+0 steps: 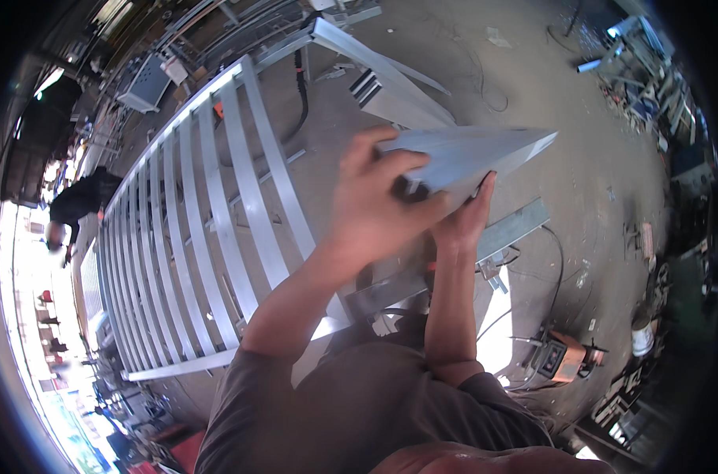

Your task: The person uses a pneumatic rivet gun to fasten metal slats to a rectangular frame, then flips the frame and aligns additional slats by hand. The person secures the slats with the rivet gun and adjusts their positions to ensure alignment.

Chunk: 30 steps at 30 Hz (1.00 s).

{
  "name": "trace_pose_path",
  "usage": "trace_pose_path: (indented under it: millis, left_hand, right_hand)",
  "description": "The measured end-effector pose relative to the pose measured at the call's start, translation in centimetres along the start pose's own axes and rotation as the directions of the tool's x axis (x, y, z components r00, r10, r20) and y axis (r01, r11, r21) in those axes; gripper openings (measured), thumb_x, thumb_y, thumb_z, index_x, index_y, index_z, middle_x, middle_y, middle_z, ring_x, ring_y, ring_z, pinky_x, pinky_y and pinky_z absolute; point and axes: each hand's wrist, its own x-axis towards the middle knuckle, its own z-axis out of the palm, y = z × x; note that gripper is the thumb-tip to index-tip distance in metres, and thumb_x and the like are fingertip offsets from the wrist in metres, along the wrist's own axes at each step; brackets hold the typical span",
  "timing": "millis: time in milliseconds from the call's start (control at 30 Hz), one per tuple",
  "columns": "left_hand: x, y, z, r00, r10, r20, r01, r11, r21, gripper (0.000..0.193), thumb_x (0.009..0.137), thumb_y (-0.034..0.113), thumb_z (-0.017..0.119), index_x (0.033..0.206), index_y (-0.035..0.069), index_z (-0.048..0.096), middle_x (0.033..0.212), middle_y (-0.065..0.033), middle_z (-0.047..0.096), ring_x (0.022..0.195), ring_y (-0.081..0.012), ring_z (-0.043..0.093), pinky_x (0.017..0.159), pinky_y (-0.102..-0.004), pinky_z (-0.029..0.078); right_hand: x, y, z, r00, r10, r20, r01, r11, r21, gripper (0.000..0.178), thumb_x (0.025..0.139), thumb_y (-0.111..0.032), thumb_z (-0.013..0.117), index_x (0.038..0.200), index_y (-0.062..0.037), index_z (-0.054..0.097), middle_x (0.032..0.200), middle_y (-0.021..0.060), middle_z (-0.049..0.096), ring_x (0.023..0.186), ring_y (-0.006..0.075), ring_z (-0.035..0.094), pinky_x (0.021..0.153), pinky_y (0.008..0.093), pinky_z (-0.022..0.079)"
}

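Note:
Both my hands are raised in front of me around a long silvery metal bar (485, 150), which narrows away to a point at the right in this view. My left hand (375, 193), slightly blurred, curls its fingers over the bar's near end, where a dark spot shows between thumb and fingers. From below, my right hand (463, 217) grips the bar's underside, fingers pointing up along it. Left of my arms lies a large metal frame (252, 186) of parallel slats.
Beyond my hands stand further metal bars (390, 95). A flat metal piece (513, 229) lies to the right, near an orange machine (563, 357) with cables on the floor. Scrap metal (643, 59) is piled at the far right. Another person (82, 201) bends at the frame's far left.

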Motion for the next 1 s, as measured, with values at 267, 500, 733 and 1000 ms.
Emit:
trace_pose_path:
  millis: [267, 500, 733, 1000]
  left_hand:
    - [-16.2, -0.5, -12.9, 0.958, -0.086, -0.273, 0.086, 0.996, -0.013, 0.066, 0.072, 0.044, 0.088, 0.119, 0.002, 0.068, 0.141, -0.0194, 0.048, 0.127, -0.0336, 0.053, 0.104, -0.0438, 0.047]
    - [-29.4, -5.1, -14.8, 0.624, -0.721, -0.302, 0.443, 0.644, -0.624, 0.116, 0.081, 0.074, 0.071, 0.16, -0.001, 0.031, 0.153, -0.0215, 0.042, 0.139, -0.0333, 0.044, 0.114, -0.0432, 0.037]
    - [-34.1, -15.4, -22.5, 0.678, -0.704, 0.211, 0.718, 0.573, -0.394, 0.099, 0.081, 0.022, 0.085, 0.16, -0.001, 0.03, 0.161, -0.0212, 0.038, 0.149, -0.0342, 0.036, 0.122, -0.0409, 0.03]
    - [-33.2, -25.0, -22.2, 0.719, -0.652, 0.243, 0.515, 0.265, -0.815, 0.113, 0.082, 0.005, 0.081, 0.163, -0.007, 0.003, 0.159, -0.0202, 0.036, 0.147, -0.0276, 0.037, 0.12, -0.0378, 0.033]
  right_hand:
    - [-6.5, 5.0, 6.1, 0.977, -0.051, 0.209, 0.101, 0.967, -0.236, 0.068, 0.105, -0.053, 0.042, 0.147, -0.0002, 0.046, 0.133, 0.0155, 0.061, 0.122, 0.0271, 0.062, 0.104, 0.0399, 0.051]
    - [-7.4, 14.6, 5.9, 0.947, 0.318, 0.039, -0.242, 0.79, -0.563, 0.052, 0.091, -0.017, 0.07, 0.137, 0.003, 0.056, 0.124, 0.014, 0.065, 0.11, 0.0278, 0.067, 0.095, 0.0433, 0.056]
    - [-7.2, 28.5, 4.7, 0.862, 0.485, 0.145, -0.23, 0.631, -0.741, 0.063, 0.085, -0.014, 0.074, 0.142, 0.0022, 0.05, 0.122, 0.0138, 0.064, 0.108, 0.0274, 0.066, 0.094, 0.0416, 0.054]
    - [-5.1, 41.0, 2.3, 0.793, 0.606, 0.059, -0.344, 0.525, -0.778, 0.07, 0.084, -0.01, 0.069, 0.149, -0.003, 0.044, 0.124, 0.0122, 0.061, 0.109, 0.0252, 0.063, 0.093, 0.0412, 0.054]
